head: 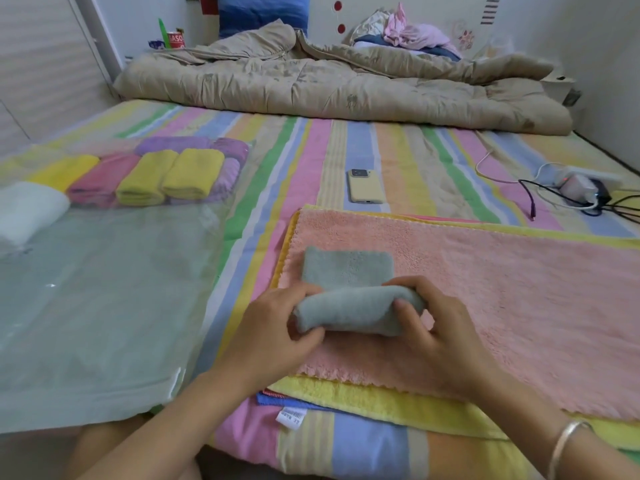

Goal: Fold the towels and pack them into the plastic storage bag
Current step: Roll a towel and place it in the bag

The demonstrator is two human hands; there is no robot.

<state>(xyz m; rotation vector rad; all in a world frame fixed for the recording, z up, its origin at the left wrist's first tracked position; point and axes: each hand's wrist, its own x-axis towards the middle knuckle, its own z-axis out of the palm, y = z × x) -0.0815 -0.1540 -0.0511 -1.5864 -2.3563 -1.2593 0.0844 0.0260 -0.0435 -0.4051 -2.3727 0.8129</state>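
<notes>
so my left hand (273, 320) and right hand (446, 327) are each curled round an end of the grey towel (356, 306), half rolled on top of the flat pink towel (502, 289) on the bed (346, 147). My worry: that plush pile looks springy, so if either pinch loosens the roll flops open. The plastic storage bag (104, 299) on my left is thin, glossy and limp, so its mouth could collapse while I'm stuffing
</notes>
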